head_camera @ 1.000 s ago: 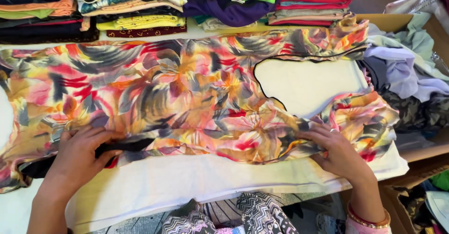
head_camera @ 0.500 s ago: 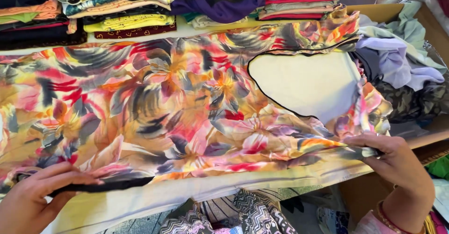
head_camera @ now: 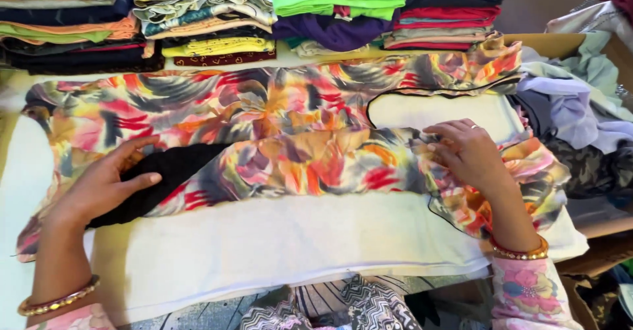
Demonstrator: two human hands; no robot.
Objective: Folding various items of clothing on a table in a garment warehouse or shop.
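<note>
A bright floral garment point(head_camera: 290, 122) with black trim lies spread on a white cloth point(head_camera: 297, 238) covering the table. Its near edge is folded over toward the middle, showing a black inner part point(head_camera: 165, 172) at the left. My left hand point(head_camera: 109, 178) lies flat on that black part and the folded edge, fingers spread. My right hand point(head_camera: 468, 152) presses flat on the folded fabric just below the black-edged neckline opening point(head_camera: 435, 109). Neither hand grips anything. Both wrists wear bangles.
Stacks of folded clothes point(head_camera: 217, 13) line the far side of the table. A heap of loose garments point(head_camera: 580, 106) fills a cardboard box at the right. Patterned black-and-white fabric point(head_camera: 343, 307) hangs below the table's near edge.
Both hands carried the garment's near edge away from me and laid it over the middle. They now rest flat on the fold instead of pinching the hem.
</note>
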